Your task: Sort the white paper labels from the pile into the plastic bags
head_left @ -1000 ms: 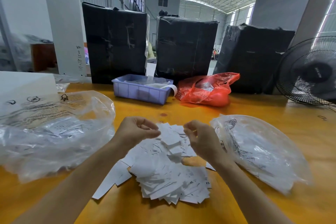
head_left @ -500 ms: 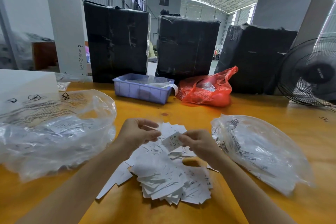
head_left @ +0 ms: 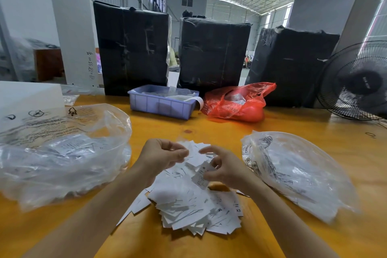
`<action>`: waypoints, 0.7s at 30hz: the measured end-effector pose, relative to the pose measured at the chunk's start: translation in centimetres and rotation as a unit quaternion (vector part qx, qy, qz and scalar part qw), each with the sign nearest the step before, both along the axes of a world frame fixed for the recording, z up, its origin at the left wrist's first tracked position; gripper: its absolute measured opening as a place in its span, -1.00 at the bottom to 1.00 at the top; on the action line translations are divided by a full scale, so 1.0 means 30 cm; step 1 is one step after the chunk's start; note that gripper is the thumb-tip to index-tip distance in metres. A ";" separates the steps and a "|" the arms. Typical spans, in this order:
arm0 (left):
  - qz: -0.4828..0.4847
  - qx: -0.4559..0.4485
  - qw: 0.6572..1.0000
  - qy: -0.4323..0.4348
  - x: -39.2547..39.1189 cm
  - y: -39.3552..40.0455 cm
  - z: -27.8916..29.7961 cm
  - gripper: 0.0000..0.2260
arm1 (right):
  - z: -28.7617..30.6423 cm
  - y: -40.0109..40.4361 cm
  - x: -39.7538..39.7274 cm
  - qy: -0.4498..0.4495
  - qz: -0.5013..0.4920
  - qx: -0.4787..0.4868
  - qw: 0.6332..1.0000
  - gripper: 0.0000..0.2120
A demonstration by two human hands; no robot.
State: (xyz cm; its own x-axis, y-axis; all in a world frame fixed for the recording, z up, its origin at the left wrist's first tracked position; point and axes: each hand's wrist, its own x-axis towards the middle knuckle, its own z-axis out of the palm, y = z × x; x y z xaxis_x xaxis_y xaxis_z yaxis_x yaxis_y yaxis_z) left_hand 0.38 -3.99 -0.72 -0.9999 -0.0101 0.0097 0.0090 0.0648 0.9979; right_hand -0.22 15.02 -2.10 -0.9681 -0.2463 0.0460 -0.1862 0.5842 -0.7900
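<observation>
A pile of white paper labels [head_left: 188,203] lies on the yellow table [head_left: 209,132] in front of me. My right hand [head_left: 224,167] pinches one white label [head_left: 201,176] just above the pile. My left hand [head_left: 161,155] hovers over the pile's far left part with its fingers curled; a thin label edge seems to sit at its fingertips, but blur hides it. A clear plastic bag [head_left: 60,153] holding labels lies to the left. A second clear plastic bag [head_left: 297,172] with labels lies to the right.
A blue plastic bin [head_left: 161,107] and a red plastic bag [head_left: 236,102] stand at the back of the table. Behind them rise three black wrapped bales [head_left: 132,48]. A black fan [head_left: 356,81] stands at the right edge, a white block [head_left: 27,94] at the far left.
My right hand has taken a label from the pile and drawn it lower and nearer to me. My left hand stayed almost in place over the pile.
</observation>
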 end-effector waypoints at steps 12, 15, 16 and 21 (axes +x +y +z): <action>-0.010 0.029 0.999 -0.010 0.026 0.018 0.024 -0.89 | 0.114 0.024 0.018 0.064 -0.024 -0.056 0.996 -0.88; -0.019 0.018 1.000 -0.012 0.030 0.025 0.028 -0.92 | 0.151 0.018 0.034 -0.009 -0.040 -0.320 0.947 -0.72; -0.023 0.017 1.000 -0.013 0.031 0.027 0.029 -0.91 | 0.159 0.010 0.039 -0.017 -0.040 -0.357 0.933 -0.72; -0.044 0.010 0.999 -0.026 0.043 0.038 0.036 -0.91 | 0.157 -0.033 0.055 0.024 -0.052 -0.360 0.931 -0.94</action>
